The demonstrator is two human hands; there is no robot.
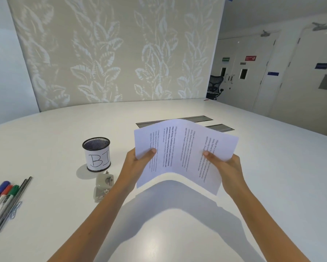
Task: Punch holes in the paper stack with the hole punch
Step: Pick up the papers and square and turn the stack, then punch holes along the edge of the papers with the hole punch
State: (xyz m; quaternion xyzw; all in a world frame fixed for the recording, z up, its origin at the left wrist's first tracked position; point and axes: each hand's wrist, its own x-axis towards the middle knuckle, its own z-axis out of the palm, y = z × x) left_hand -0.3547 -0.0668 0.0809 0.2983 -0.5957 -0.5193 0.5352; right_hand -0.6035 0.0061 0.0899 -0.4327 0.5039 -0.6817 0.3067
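A stack of printed white paper (pixel 181 148) is held in the air above the white table (pixel 272 167), bowed upward in the middle. My left hand (pixel 138 163) grips its left edge with the thumb on top. On the right edge my right hand (pixel 225 165) grips the same way. A small grey metal hole punch (pixel 104 185) lies on the table to the left of my left forearm, partly hidden by it.
A black mesh pen cup (pixel 96 154) with a white label stands behind the punch. Several markers and pencils (pixel 3 199) lie at the table's left edge beside a paper clip (pixel 16 209). Two metal cable hatches (pixel 196 119) sit in the tabletop beyond the paper.
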